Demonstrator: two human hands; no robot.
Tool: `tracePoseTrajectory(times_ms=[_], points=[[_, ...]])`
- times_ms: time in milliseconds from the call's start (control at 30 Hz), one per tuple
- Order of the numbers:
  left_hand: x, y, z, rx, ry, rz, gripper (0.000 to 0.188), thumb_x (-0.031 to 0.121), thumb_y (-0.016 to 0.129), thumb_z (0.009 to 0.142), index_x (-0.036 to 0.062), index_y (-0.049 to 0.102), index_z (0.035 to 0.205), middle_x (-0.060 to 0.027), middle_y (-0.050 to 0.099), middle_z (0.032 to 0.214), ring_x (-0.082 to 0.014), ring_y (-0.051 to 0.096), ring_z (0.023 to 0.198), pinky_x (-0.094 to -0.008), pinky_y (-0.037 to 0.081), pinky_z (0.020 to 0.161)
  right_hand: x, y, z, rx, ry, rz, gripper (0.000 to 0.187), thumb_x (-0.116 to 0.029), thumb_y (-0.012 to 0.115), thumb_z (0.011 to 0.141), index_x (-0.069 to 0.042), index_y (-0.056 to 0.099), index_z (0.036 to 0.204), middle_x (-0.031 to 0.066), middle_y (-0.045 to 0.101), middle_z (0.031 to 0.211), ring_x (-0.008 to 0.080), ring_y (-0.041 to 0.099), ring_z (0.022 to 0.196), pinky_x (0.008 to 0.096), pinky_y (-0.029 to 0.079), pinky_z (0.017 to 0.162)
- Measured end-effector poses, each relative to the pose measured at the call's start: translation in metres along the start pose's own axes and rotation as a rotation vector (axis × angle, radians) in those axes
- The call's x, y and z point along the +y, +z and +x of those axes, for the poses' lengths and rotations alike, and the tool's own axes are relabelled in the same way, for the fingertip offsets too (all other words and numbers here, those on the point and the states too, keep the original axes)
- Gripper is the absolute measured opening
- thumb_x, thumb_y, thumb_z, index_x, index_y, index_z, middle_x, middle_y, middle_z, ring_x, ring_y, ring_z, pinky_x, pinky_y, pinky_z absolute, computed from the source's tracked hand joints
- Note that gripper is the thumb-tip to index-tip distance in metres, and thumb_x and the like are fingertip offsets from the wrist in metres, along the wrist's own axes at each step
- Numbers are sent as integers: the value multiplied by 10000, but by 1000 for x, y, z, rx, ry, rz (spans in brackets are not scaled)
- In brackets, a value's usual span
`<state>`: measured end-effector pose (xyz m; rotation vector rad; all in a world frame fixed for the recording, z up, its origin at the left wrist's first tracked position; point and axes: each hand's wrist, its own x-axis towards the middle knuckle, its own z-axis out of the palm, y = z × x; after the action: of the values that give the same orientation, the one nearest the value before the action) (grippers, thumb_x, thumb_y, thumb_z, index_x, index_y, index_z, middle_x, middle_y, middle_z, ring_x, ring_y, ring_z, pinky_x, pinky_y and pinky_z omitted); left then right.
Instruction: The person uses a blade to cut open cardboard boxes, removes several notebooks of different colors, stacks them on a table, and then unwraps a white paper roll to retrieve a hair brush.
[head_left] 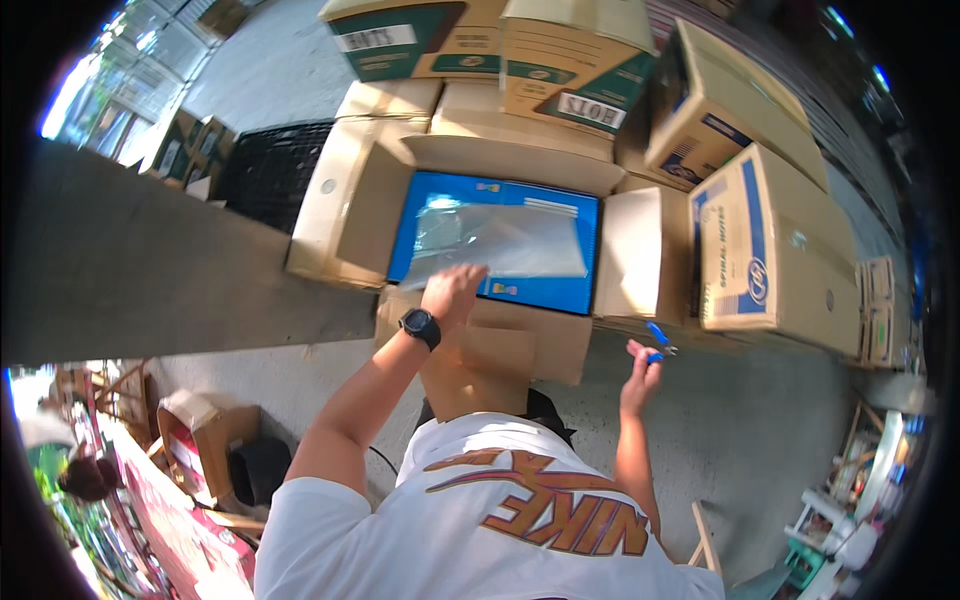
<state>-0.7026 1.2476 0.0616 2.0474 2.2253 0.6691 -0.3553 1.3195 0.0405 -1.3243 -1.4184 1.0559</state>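
Observation:
In front of me an open cardboard box (366,222) has its flaps folded out. Blue-covered notebooks (540,292) lie side by side in it, their covers facing up. A clear plastic sheet or bag (535,245) lies loosely across them. My left hand (455,295), with a black watch on the wrist, is at the sheet's near edge, fingers curled and closed on it. Out to the right, beyond the near flap, my right hand (643,378) grips a small blue-handled cutting tool (656,334) with a short metal tip; whether it is scissors or snips I cannot tell.
Closed cartons (560,70) stand stacked behind the open box, and more cartons (800,245) rise at its right. A grey flat surface (180,270) juts in from the left, with a black pallet (275,165) beyond it. An open carton (205,430) sits at the lower left.

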Motion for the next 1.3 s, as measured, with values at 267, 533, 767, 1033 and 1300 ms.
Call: tracePoseTrajectory(times_ms=[267, 533, 767, 1033, 1300], points=[[-82, -200, -30, 801, -453, 171, 118, 25, 446, 822, 36, 549, 876, -98, 548, 723, -232, 551, 639, -328, 449, 586, -15, 14, 7, -67, -42, 64, 224, -219, 422, 926, -18, 489, 855, 68, 574, 796, 125, 548, 684, 246, 445, 665], [-179, -257, -117, 986, -803, 16, 89, 41, 449, 839, 42, 538, 844, -85, 501, 598, -176, 505, 541, -311, 425, 548, -49, 77, -54, 44, 45, 68, 222, -238, 432, 922, -35, 488, 849, 38, 541, 737, 106, 505, 634, 236, 424, 620], [-198, -236, -131, 744, -598, -57, 103, 65, 455, 856, 38, 541, 905, -50, 458, 652, -105, 458, 588, -278, 398, 550, -95, 119, -120, 21, 188, 68, 113, -195, 570, 833, -86, 552, 856, -27, 453, 622, 57, 415, 555, 211, 337, 510], [-57, -264, -127, 568, -464, -1304, 124, 114, 453, 908, 22, 524, 951, 13, 522, 805, -60, 482, 723, -203, 400, 652, -145, 148, -142, -395, 582, 1071, 264, -252, 622, 811, -74, 583, 1001, 29, 560, 779, 124, 541, 729, 266, 443, 611], [13, -193, -226, 465, -672, -1778, 162, 98, 464, 893, -3, 507, 1012, -16, 548, 848, -76, 514, 746, -206, 419, 659, -167, 120, -153, -1048, 296, 826, 427, -273, 558, 840, -45, 454, 1186, 83, 513, 1148, 211, 524, 1005, 354, 436, 871]])
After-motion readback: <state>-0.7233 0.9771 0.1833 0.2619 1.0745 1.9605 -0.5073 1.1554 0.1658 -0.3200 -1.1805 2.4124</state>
